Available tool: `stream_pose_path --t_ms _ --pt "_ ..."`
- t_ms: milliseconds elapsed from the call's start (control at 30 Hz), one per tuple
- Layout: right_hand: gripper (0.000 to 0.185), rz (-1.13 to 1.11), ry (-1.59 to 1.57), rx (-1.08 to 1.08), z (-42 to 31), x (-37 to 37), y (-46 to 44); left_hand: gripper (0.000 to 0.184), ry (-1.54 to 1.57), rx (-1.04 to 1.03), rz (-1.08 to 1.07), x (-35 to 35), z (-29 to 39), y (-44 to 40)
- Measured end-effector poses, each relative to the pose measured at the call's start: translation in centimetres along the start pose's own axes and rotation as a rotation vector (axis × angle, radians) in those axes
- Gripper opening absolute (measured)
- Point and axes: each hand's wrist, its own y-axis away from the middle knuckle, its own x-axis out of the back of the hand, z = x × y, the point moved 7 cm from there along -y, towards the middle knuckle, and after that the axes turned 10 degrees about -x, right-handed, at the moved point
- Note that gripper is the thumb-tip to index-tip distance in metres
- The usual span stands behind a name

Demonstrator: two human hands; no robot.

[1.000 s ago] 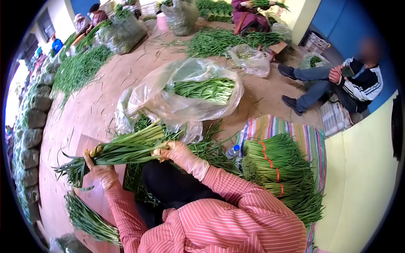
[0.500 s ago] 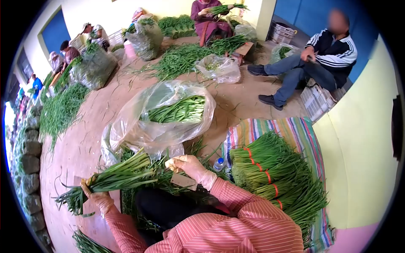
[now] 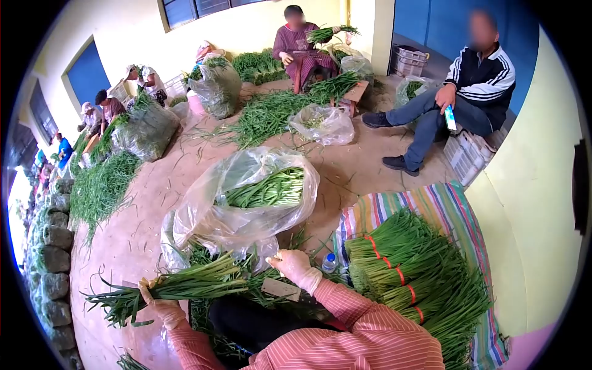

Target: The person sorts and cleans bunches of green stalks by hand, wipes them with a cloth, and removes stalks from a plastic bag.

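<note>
Left hand (image 3: 163, 306) clenched around leafy end of green bunch (image 3: 200, 282), seemingly to leave pale stalk ends free; right hand (image 3: 297, 266) just right of those ends, fingers curled, can't tell if holding anything. Banded bundles (image 3: 404, 253) right of it, likely stacked for easy reach.
</note>
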Motion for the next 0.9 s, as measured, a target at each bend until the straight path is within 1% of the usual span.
stream_pose_path --t_ms 33,67,133,167,200,233,267,300,333,400,433,467,600,667,733,767,800,867,900 --pt "0.047 0.011 -0.013 0.014 0.3 -0.7 -0.4 0.024 -0.033 -0.009 -0.027 -0.6 0.1 0.3" --pt "0.047 0.018 -0.014 0.024 -0.6 -0.1 -0.5 0.023 -0.065 -0.018 -0.053 -1.0 0.0 0.5" --pt "0.047 0.012 0.060 0.012 -2.6 0.7 0.2 0.024 -0.073 -0.013 -0.028 -1.8 -0.3 1.3" --pt "0.054 -0.056 -0.253 0.128 -3.6 0.0 0.4 0.025 -0.154 -0.024 -0.037 -2.8 -0.2 2.0" --pt "0.065 0.009 -0.183 0.282 -5.9 0.8 1.3 0.026 -0.244 -0.027 -0.041 -3.1 -0.1 2.6" --pt "0.082 0.071 -0.112 0.429 -8.2 1.8 2.4 0.028 -0.238 -0.064 -0.111 -2.5 -0.4 1.9" --pt "0.101 -0.039 -0.132 0.476 -9.8 1.8 3.2 0.028 -0.237 -0.027 -0.123 -2.9 -0.7 2.4" --pt "0.106 -0.030 -0.064 0.551 -11.2 1.0 4.0 0.028 -0.272 -0.016 -0.106 -3.2 -0.9 2.5" --pt "0.111 -0.088 -0.057 0.596 -12.4 0.8 4.8 0.027 -0.315 -0.002 -0.081 -3.2 -1.0 2.9" --pt "0.116 -0.079 0.156 0.561 -13.8 -1.1 5.7 0.024 -0.480 -0.051 -0.089 -6.7 -0.9 6.3" --pt "0.120 -0.064 0.229 0.559 -14.3 -1.8 6.2 0.022 -0.497 -0.026 -0.095 -6.3 -1.3 6.2" --pt "0.123 -0.025 0.312 0.574 -15.0 -2.1 6.1 0.020 -0.277 0.121 -0.123 -6.4 -2.4 6.4" --pt "0.118 0.034 0.279 0.601 -15.2 -4.3 6.0 0.021 -0.186 0.209 -0.061 -6.2 -3.3 8.1" --pt "0.115 0.069 0.285 0.617 -15.3 -4.5 6.0 0.019 -0.149 0.213 -0.105 -6.8 -3.0 8.4" --pt "0.113 0.059 0.259 0.606 -15.2 -4.9 5.5 0.020 -0.155 0.245 -0.030 -6.8 -2.8 9.1" --pt "0.112 -0.033 0.242 0.571 -15.1 -5.1 5.0 0.025 -0.136 0.262 -0.034 -6.2 -3.0 8.8" --pt "0.112 -0.028 0.248 0.588 -15.1 -5.4 4.8 0.025 -0.124 0.249 -0.036 -5.9 -3.0 8.6" --pt "0.110 -0.003 0.160 0.601 -14.7 -6.1 4.6 0.031 -0.150 0.254 -0.059 -5.7 -2.7 8.6" --pt "0.099 -0.022 0.092 0.576 -14.5 -6.2 4.4 0.040 -0.179 0.269 -0.116 -6.1 -2.2 8.9"
